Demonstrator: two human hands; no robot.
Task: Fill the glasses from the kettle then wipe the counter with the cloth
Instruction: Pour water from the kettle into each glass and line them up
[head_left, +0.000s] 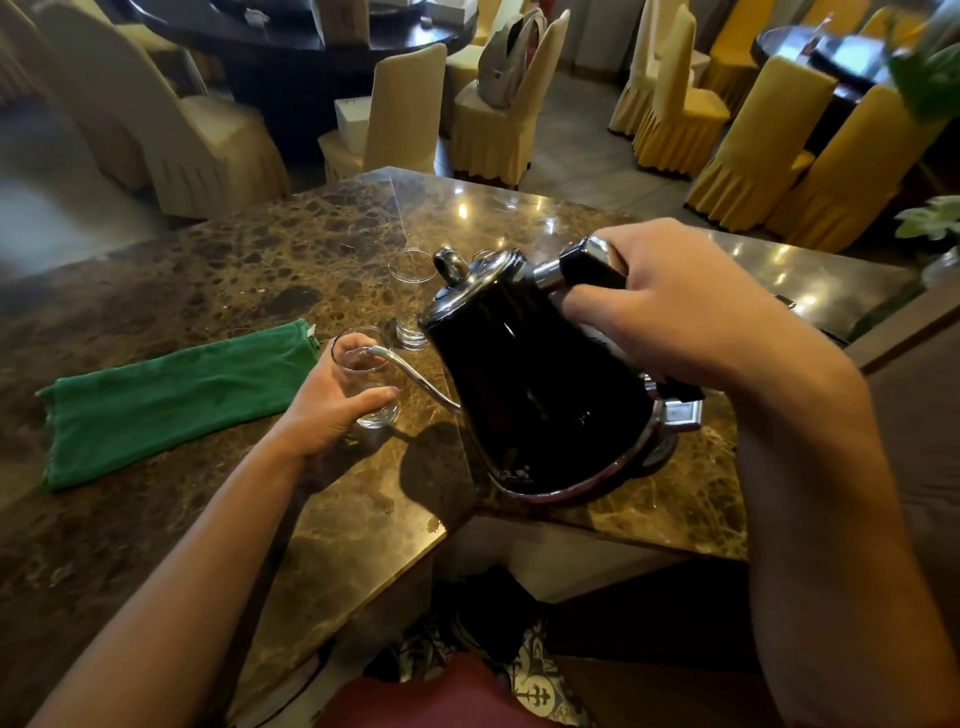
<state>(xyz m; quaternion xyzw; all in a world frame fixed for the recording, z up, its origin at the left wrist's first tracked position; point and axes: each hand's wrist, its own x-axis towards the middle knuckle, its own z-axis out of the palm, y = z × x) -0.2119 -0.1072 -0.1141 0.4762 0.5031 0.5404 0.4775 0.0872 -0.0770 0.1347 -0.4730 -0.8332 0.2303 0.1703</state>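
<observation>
— Head view, centre right of frame: black conical kettle with chrome lid and thin gooseneck spout (524, 384), raised off the brown marbled stone counter (260, 249) and tipped toward the left of the frame. Gripped by the right hand (691, 306), fingers curled round the black handle at the kettle's upper right. Body hanging below and left of that grip.

— And the long axis?

— Slanted, lid at upper left, base at lower right. Spout curving out from the lower body toward the left, tip just inside the rim of the clear straight-sided drinking glass (366, 379).

— Held how?

— Wrapped by the left hand (327, 410), left of centre: thumb across the near side low down, fingers round the far side, seen through the glass. Base on or just above the counter; hard to tell which. Slightly tilted, mouth toward the spout.

— Anything else for the task?

— Second clear glass (412, 299) upright just behind, above centre, partly covered by the kettle lid. Rim of a third glass (483, 254) barely peeking past the lid knob, rest hidden. Folded green cloth (176, 400) flat at the left of the frame, long axis running from lower left to upper right, near end close to the left hand, not touching.

— Hard to make out?

— Water level in any glass. Chrome kettle base (675, 415) mostly hidden behind the kettle body. Chairs in pale yellow covers (400, 109) along the top of the frame.
</observation>
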